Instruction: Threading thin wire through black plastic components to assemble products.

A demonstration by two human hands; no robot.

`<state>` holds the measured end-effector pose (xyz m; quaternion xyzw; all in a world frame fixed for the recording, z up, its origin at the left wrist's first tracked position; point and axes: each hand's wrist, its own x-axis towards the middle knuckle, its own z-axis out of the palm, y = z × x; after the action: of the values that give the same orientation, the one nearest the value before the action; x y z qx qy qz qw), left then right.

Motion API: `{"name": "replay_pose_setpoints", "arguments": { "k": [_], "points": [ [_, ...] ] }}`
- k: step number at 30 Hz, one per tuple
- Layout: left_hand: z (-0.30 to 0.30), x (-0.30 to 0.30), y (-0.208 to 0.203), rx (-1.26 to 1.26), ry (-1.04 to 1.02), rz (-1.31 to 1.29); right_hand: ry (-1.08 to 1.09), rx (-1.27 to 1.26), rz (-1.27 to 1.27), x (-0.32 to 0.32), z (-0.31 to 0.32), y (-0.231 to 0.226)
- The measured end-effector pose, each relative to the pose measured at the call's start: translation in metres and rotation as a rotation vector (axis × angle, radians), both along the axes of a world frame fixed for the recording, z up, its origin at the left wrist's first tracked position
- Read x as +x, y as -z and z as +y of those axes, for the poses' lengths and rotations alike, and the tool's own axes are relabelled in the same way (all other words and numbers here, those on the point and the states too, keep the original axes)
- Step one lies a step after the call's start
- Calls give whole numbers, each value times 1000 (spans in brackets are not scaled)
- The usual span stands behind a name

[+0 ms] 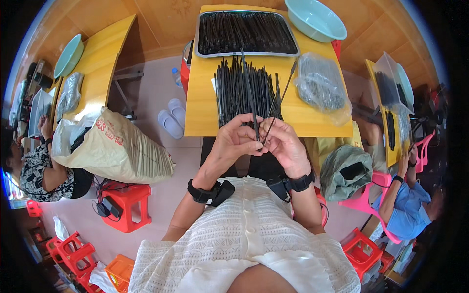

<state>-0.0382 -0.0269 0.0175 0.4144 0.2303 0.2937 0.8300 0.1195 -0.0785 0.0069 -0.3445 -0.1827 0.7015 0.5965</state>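
Both hands meet just in front of the table's near edge. Between the bent fingers and thumb of my left hand (237,136) is a long, flat black strip (249,90), pointing up and away over the table. My right hand (286,141) pinches a thin black stick (285,93) with a slightly thicker far end. The lower ends of strip and stick come close together at my fingertips; whether they touch cannot be made out. Beyond my hands, a loose row of similar black strips (229,93) lies on the yellow table (200,105).
A metal tray (229,55) full of black sticks sits at the table's far side, beside a pale green basin (315,22). A clear plastic bag (320,83) of thin pieces lies right. Large sacks (117,146) stand left. Co-workers sit at side tables; red stools (129,207) are around.
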Motion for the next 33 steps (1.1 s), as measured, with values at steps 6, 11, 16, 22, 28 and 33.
{"name": "replay_pose_setpoints", "arguments": {
  "k": [6,11,16,22,28,33],
  "points": [
    [0,0,3,-3,8,-3,-5,-4,-6,0,0,1],
    [0,-2,10,42,7,-40,17,-102,45,-2,0,-2],
    [-1,-2,9,52,3,-35,65,-85,22,-5,-2,-3],
    [-1,-2,7,77,16,-2,182,-3,-230,-11,-3,-8],
    [-1,-1,14,117,19,72,197,38,-346,-11,-4,-6],
    [0,-2,12,136,27,114,167,46,-414,-10,-1,-8]
  ]
}}
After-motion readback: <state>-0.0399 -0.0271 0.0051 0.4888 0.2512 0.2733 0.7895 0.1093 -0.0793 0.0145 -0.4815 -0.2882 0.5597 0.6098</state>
